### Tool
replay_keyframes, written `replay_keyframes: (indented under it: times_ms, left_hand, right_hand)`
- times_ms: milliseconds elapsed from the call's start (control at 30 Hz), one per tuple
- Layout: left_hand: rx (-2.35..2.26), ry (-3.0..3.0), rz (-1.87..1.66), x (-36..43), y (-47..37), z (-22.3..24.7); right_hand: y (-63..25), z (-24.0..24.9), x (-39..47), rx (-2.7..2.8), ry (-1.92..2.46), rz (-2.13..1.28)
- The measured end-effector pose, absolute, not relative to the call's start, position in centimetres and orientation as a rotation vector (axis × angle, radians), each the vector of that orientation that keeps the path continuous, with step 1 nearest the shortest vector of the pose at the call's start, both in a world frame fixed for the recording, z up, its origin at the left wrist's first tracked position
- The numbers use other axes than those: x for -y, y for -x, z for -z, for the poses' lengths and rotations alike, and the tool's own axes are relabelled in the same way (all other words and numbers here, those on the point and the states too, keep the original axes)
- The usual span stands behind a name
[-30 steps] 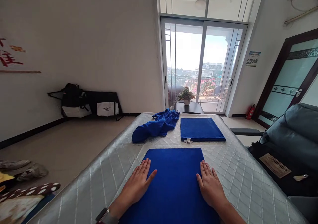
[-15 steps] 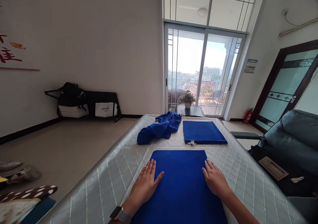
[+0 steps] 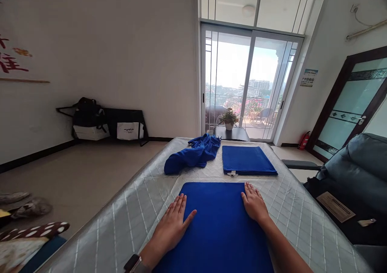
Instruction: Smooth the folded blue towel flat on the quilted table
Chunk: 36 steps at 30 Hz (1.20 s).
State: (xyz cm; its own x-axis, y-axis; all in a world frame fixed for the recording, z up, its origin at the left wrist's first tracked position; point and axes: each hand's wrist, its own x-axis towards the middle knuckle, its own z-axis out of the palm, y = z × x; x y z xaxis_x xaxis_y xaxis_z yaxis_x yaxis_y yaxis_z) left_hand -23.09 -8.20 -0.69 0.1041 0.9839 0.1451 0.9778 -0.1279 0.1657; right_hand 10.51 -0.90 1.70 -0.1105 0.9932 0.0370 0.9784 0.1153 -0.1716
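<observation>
1. Has a smooth blue cloth [image 3: 217,228] laid flat on the near part of a quilted silver-grey cover [image 3: 305,220], with the near end cut off by the bottom of the view.
2. Rests the left hand [image 3: 172,224] on the left edge of that cloth with a wide, flattened grip, fingers straight and thumb stretched inward over the fabric; wears a smartwatch [image 3: 133,262] on that wrist.
3. Rests the right hand [image 3: 254,203] at the far right corner with the grip likewise wide and flat, fingers pointing away.
4. Faces, just beyond, a neatly folded blue cloth [image 3: 249,159] with a white tag [image 3: 232,174] at the near edge, and, just left of that, a crumpled blue cloth [image 3: 193,155].
5. Looks farther toward a potted plant [image 3: 229,119] on a black chair [image 3: 237,134], before a sliding glass door [image 3: 252,83].
</observation>
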Motion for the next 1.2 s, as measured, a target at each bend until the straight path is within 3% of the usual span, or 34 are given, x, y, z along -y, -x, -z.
replay_keyframes:
  times_ms: [367, 633, 800, 1200]
  left_hand:
    - [-2.177, -2.308, -0.185, 7.8, 21.6, -0.7]
    - [-1.570, -2.658, -0.417, 4.4, 6.8, -2.8]
    - [-1.544, -2.586, -0.504, 1.2, 1.3, -2.8]
    - [-1.773, -2.491, -0.437, 0.2, 7.8, -1.4]
  right_hand:
    - [-10.5, -1.9, 1.1, 2.187, 1.944, -0.182]
    - [-10.7, -1.9, 1.2, 2.202, 1.915, -0.147]
    - [-11.0, -1.7, 1.3, 2.301, 1.886, -0.095]
    - [-10.6, -1.4, 0.8, 2.190, 1.939, -0.110]
